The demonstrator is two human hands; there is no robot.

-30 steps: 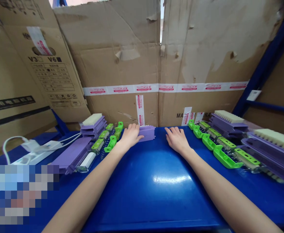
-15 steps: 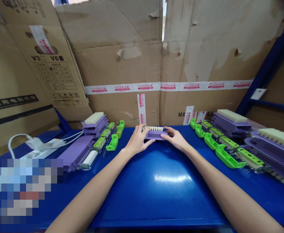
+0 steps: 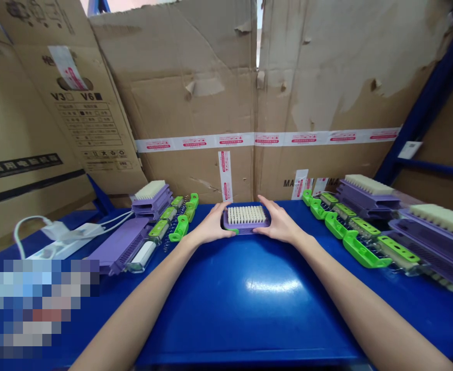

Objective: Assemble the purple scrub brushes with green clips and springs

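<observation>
This is a small factory or assembly workshop bench. The blue worktable [image 3: 249, 304] is walled in by worn, taped cardboard cartons [image 3: 195, 103] printed with model codes and packing marks, set against blue steel shelving [image 3: 423, 113]. Identical parts lie in batches on both sides: stacked purple brush bodies [image 3: 151, 198] with white bristles, rows of green clips with springs [image 3: 355, 237], and more purple housings [image 3: 431, 232]. A white power strip [image 3: 62, 245] lies at the left.

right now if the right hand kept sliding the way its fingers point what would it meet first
The right hand points forward and left along the purple brush it holds. Past that, probably the cardboard box wall behind the blue table, though depth is unclear.
</observation>
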